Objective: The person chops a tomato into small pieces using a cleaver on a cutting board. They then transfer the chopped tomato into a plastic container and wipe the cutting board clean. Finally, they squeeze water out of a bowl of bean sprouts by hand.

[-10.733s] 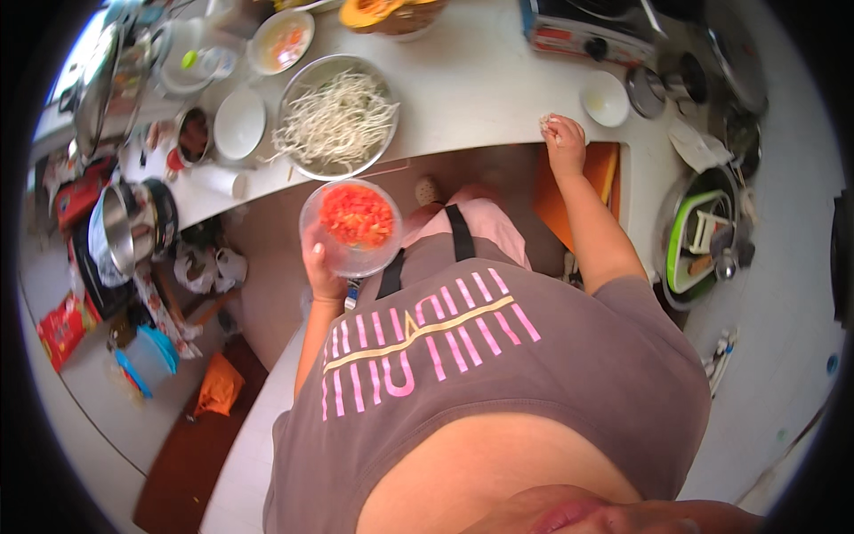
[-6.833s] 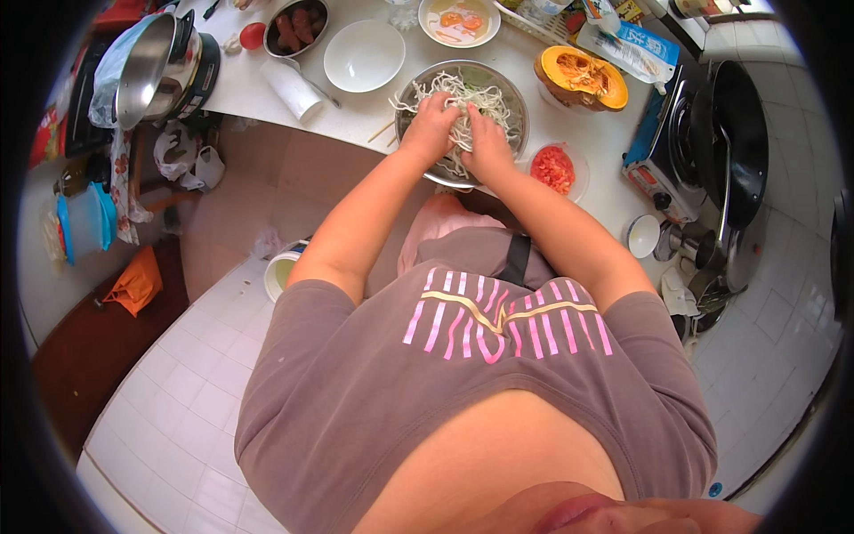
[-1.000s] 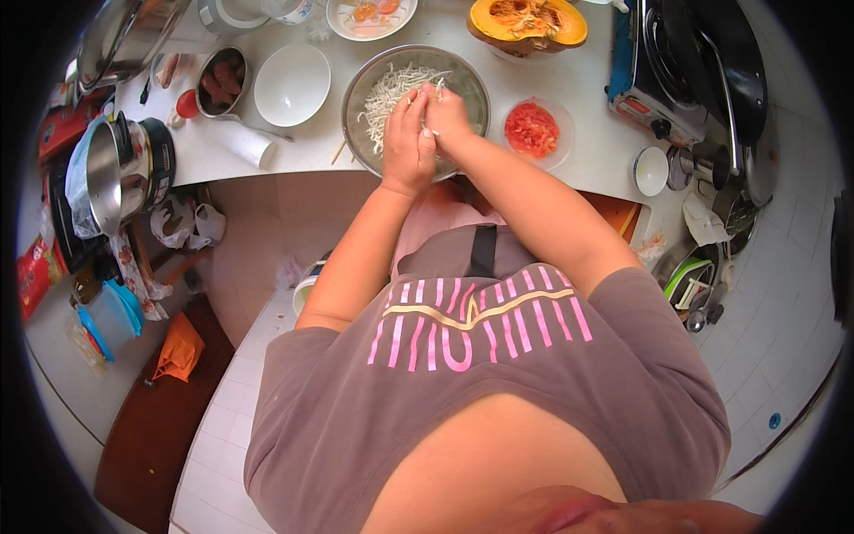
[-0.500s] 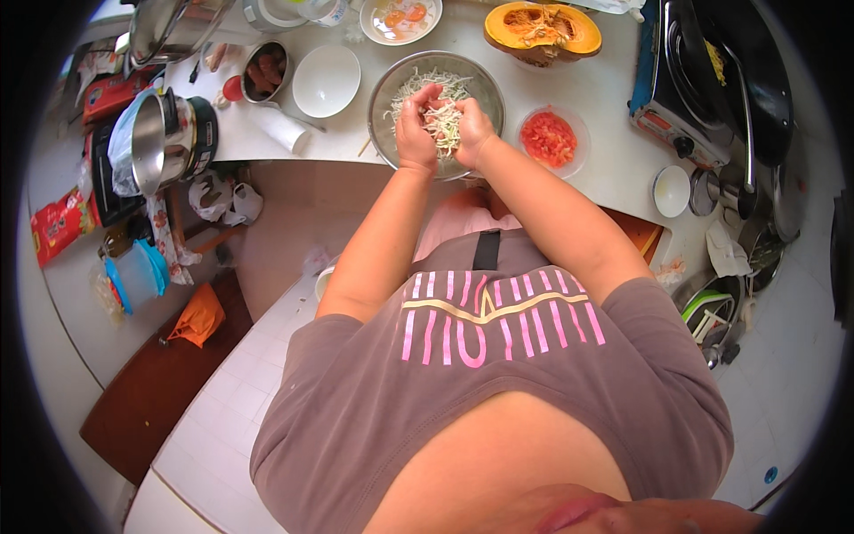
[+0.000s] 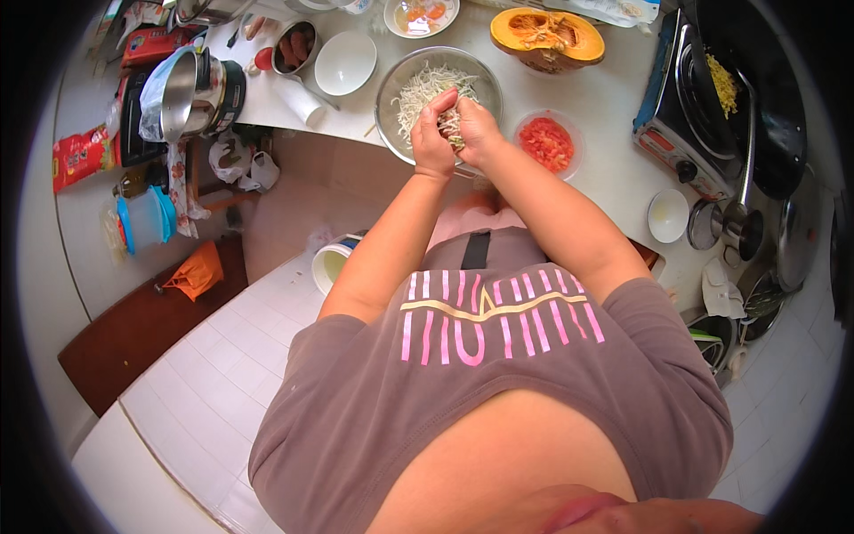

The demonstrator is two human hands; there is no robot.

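A wide metal bowl [image 5: 487, 78] stands near the counter's front edge, with a heap of thin white bean sprouts [image 5: 418, 93] in it. Over its near side my two hands are cupped against each other. My left hand [image 5: 433, 141] is closed round some sprouts from the left, its fingers pointing up and away. From the right, my right hand [image 5: 479, 133] presses in with curled fingers. A few strands show in the gap between the palms; the rest of the handful is hidden. Just right of the bowl sits a clear dish of chopped red tomato [image 5: 545, 142].
Behind are a pumpkin half [image 5: 544, 40] and a bowl of cracked eggs [image 5: 390, 20]. A white bowl [image 5: 345, 64] and a pot of dark reddish pieces [image 5: 295, 46] stand left. At right is a gas stove [image 5: 680, 133] with a black wok [image 5: 778, 151], near a small white bowl [image 5: 668, 216].
My hands have closed tighter together round the sprouts, and fewer strands show between them. The whole view has shifted a little, so a bucket beside my left arm shows more.
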